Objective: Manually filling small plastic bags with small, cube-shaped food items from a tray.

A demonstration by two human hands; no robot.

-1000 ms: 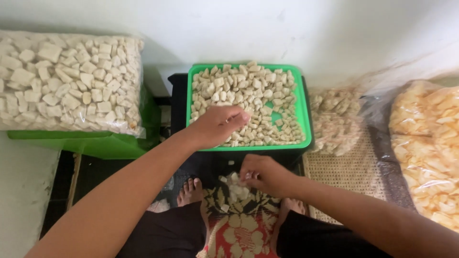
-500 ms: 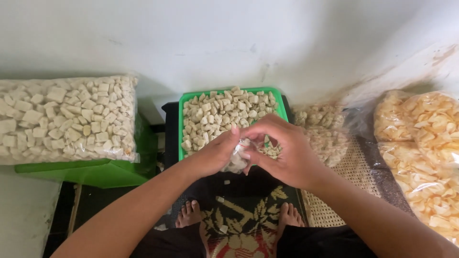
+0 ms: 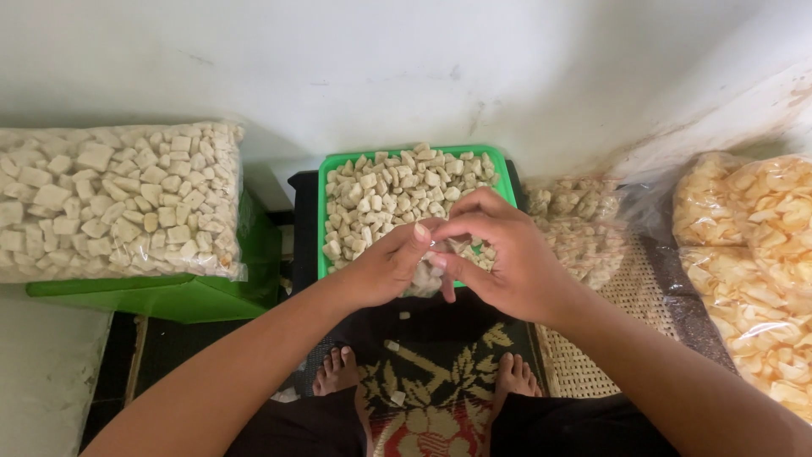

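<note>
Both hands met in front of the green tray [image 3: 324, 211] of pale cracker pieces: the left hand [image 3: 385, 269] was curled under a small clear bag [image 3: 420, 278] of those pieces, apparently bearing its weight, while the right hand [image 3: 499, 258] pinched the bag's top between narrowed fingers. The bag hung just over the tray's near edge. 2 large filled sacks, 1 white [image 3: 110, 199] and 1 orange [image 3: 761, 262], lay at either side within reach.

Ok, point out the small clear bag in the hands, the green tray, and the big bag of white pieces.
small clear bag [image 3: 423, 275], head view, filled lower part.
green tray [image 3: 322, 222], head view, left rim.
big bag of white pieces [image 3: 110, 199], head view, front face.
</note>
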